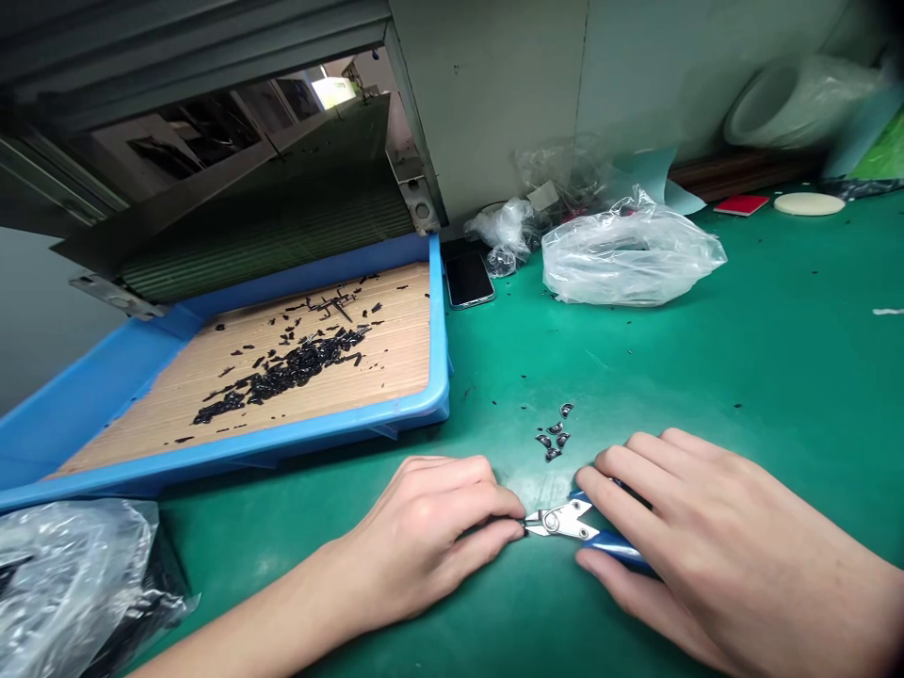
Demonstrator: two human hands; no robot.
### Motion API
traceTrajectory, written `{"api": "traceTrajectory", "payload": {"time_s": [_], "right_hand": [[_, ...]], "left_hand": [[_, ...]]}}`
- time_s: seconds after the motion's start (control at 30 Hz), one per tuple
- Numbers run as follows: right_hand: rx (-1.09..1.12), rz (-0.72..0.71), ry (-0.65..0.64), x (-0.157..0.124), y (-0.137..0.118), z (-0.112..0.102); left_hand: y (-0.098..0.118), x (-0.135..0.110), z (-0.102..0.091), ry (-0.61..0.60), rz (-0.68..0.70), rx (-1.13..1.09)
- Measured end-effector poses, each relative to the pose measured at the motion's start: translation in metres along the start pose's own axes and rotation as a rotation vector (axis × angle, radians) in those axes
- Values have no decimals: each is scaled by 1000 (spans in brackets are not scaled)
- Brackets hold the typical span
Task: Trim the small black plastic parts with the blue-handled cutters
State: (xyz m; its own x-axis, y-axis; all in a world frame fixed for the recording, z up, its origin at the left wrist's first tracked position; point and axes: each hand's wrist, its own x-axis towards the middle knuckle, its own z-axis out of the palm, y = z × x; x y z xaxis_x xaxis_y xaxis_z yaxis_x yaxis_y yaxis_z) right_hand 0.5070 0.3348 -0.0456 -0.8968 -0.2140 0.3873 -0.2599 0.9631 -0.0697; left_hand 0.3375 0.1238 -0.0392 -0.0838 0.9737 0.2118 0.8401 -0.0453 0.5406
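Observation:
My right hand (pixel 692 537) is wrapped round the blue handles of a pair of side cutters (pixel 561 520), whose metal jaws point left. At the jaw tips, my left hand (pixel 444 527) pinches a small black part (pixel 524 525) between thumb and fingers; most of it is hidden by the fingertips. Just beyond the cutters, several small black curved pieces (pixel 555 441) lie in a loose group on the green table (pixel 777 367).
A blue tray (pixel 442 348) at left holds a heap of black bits (pixel 297 367) on a ribbed tan liner, under a metal machine opening. Clear plastic bags (pixel 628 250), a phone (pixel 469 280), a red square (pixel 741 204) and a cream disc (pixel 809 203) lie farther back. Another bag (pixel 77 584) sits front left.

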Motion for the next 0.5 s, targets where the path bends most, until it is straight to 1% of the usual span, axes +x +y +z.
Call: {"api": "traceTrajectory", "payload": {"time_s": [0.2,0.33,0.4,0.5], "right_hand": [[-98,-46,-49,5,-3,-4],[-155,-60,-55,7,-9,-9],[-177,-54,-49,6,-10,-9],[-181,7,-32,5,-6,-7]], "left_hand": [[-2,-1,4,-5,0,-11],[-4,0,5,-6,5,-12],[-3,-1,4,-11,1,-8],[-1,0,7,6,-40,32]]}}
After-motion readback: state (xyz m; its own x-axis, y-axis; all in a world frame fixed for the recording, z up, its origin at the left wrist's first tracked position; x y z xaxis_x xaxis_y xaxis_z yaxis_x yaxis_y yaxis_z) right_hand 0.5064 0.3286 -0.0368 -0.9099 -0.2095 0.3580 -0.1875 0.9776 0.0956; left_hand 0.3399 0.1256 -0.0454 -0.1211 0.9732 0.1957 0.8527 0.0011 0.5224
